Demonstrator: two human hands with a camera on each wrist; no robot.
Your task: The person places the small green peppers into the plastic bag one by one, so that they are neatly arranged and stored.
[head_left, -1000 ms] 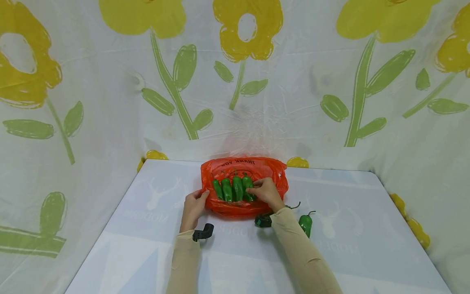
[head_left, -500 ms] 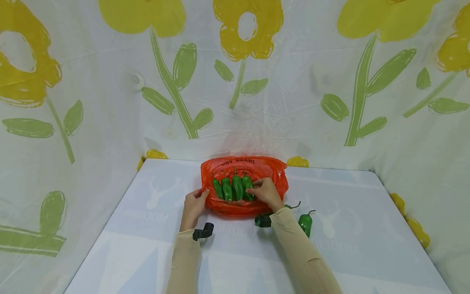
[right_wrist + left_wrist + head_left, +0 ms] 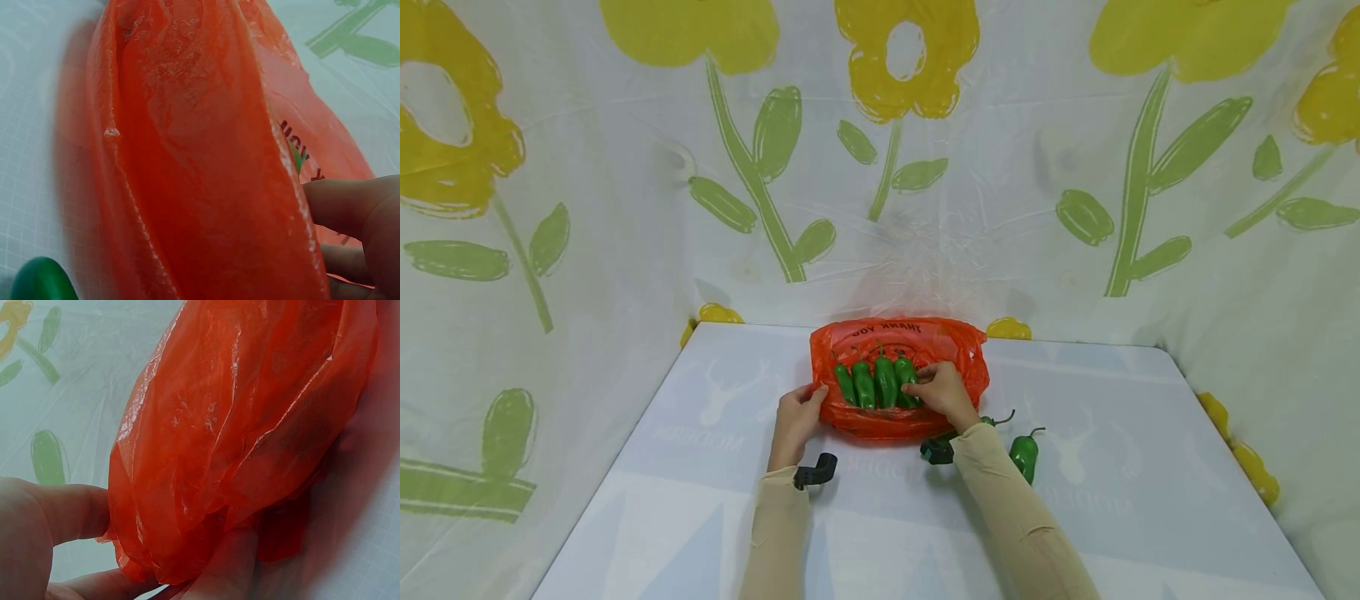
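Note:
In the head view, a red plastic bag (image 3: 880, 427) with "THANK YOU" print lies at the back of the table, its mouth spread toward me. Several green peppers (image 3: 885, 385) stand side by side in it, stems up. My left hand (image 3: 795, 423) pinches the bag's left edge; the left wrist view has the fingers (image 3: 81, 512) around the crumpled red film. My right hand (image 3: 947, 392) reaches into the bag's mouth and grips the rightmost pepper (image 3: 906, 375), thumb across its front. From the right wrist, the bag's front wall hides most of the peppers.
Outside the bag, a green pepper (image 3: 1024, 456) lies right of my right forearm. Another pepper's stem (image 3: 1003, 419) shows beside the sleeve, its body mostly hidden. Black wrist-camera mounts (image 3: 816, 472) sit on both wrists. A flower-printed curtain (image 3: 925, 250) closes off the back and sides.

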